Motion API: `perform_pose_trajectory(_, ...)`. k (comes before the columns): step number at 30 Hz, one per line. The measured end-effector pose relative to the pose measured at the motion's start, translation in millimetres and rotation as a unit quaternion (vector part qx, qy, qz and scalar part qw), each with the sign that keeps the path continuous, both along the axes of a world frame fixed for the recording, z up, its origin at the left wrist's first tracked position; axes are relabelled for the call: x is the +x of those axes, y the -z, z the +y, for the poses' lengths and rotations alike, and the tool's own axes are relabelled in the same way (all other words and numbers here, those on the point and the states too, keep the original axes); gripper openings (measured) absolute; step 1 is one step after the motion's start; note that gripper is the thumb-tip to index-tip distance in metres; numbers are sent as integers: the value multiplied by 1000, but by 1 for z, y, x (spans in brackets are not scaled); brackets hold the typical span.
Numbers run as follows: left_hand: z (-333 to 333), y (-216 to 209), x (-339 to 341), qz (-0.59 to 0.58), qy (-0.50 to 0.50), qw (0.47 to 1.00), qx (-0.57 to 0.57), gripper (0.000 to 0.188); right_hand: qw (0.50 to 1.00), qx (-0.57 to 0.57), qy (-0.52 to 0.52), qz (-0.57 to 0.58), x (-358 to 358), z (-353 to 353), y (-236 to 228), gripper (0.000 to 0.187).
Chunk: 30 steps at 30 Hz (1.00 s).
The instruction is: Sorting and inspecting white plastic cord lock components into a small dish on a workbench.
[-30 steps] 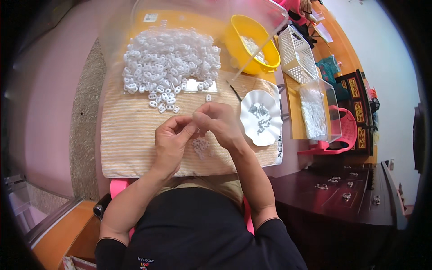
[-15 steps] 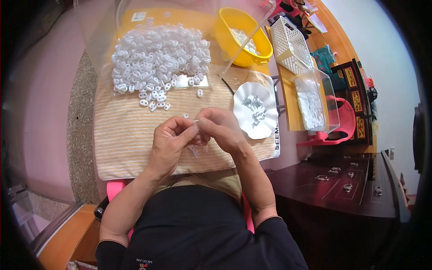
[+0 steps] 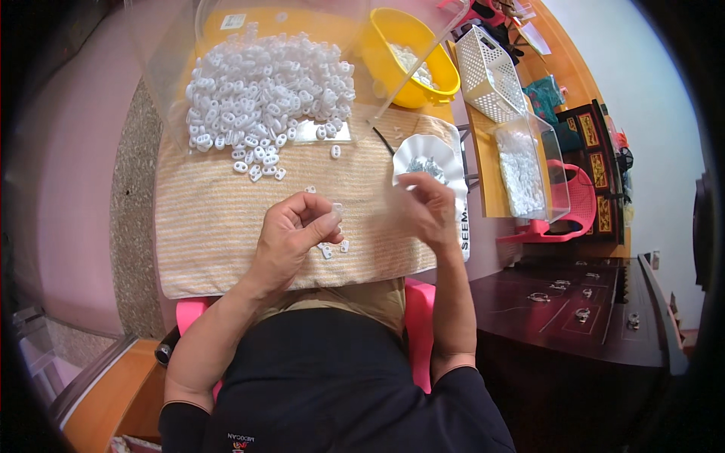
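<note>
My left hand (image 3: pixel 287 232) is closed, thumb against bent fingers, above the striped towel. A small white plastic piece (image 3: pixel 337 207) shows at its fingertips. A few more white two-holed pieces (image 3: pixel 327 252) lie on the towel just beneath it. My right hand (image 3: pixel 432 213) is over the near part of a white wavy-edged dish (image 3: pixel 455 167), its fingers bent and partly smeared by motion. Small silvery metal parts (image 3: pixel 424 166) lie in that dish. I cannot make out whether the right fingers hold one. A large heap of white two-holed pieces (image 3: pixel 264 94) spills from a clear bin onto the towel.
The striped towel (image 3: pixel 219 241) covers the table. At the back right stands a yellow tub (image 3: pixel 377 45) with white pieces inside. A black thin stick (image 3: pixel 383 140) lies by the dish. Further right are a white perforated basket (image 3: pixel 483 83) and a clear box (image 3: pixel 559 196) of white pieces.
My right hand has parted from my left and moved right to the wavy dish. My left hand stays nearly in place.
</note>
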<state>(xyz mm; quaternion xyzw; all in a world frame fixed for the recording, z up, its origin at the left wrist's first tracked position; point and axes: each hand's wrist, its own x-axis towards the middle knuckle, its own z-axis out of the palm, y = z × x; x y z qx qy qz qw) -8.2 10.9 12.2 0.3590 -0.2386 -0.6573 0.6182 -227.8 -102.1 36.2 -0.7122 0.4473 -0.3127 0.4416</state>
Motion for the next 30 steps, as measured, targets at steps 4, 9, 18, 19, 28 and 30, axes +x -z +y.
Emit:
perform_pose_trajectory(4,0,1,0,14,14,1000,-1,13,966,-160,75,188,-30,-29,1,16)
perform_pose_trajectory(9,0,3,-2,22,10,1000,2,13,904,-267,71,325,-49,-49,12,18)
perform_pose_trajectory(18,-1,7,1,20,19,1000,14,13,869,-269,49,413,-45,-58,8,17)
perform_pose_trajectory(19,-1,7,2,17,19,1000,13,13,869,-268,48,413,-44,-59,7,17)
perform_pose_trajectory(28,-1,5,-1,21,-11,1000,17,26,857,-244,-24,452,-39,-68,-4,13)
perform_pose_trajectory(30,-1,6,0,17,-13,999,25,28,859,-187,-23,475,-34,-67,-10,15)
